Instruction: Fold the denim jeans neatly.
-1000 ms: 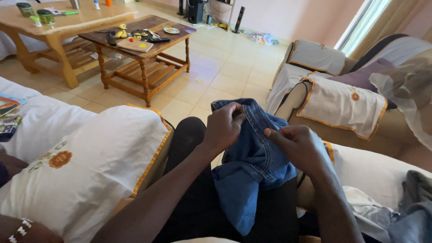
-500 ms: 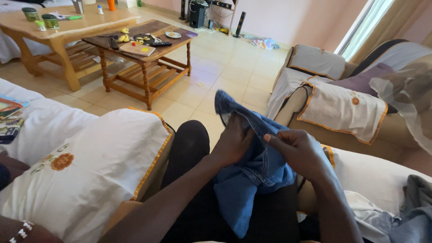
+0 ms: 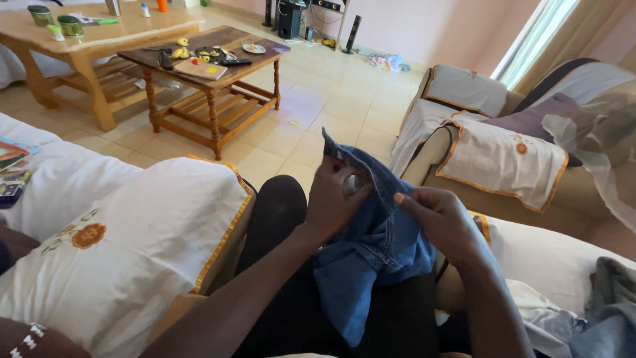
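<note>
Right then, both hands were on the blue denim garment (image 3: 371, 258), which lay bunched over the person's lap, above the dark trousers (image 3: 278, 212). Left hand (image 3: 338, 199) had its fingers curled tight around the raised upper edge of the denim, thumb pressed into the cloth. Right hand (image 3: 440, 222) pinched a fold just beside it, fingers narrow, closed on the fabric. White embroidered cushion (image 3: 132, 245) sat at the person's left, touching the leg. Across the tiled floor (image 3: 331, 113) stood a dark wooden counter (image 3: 212, 73) carrying plates and small items, well apart from the hands.
</note>
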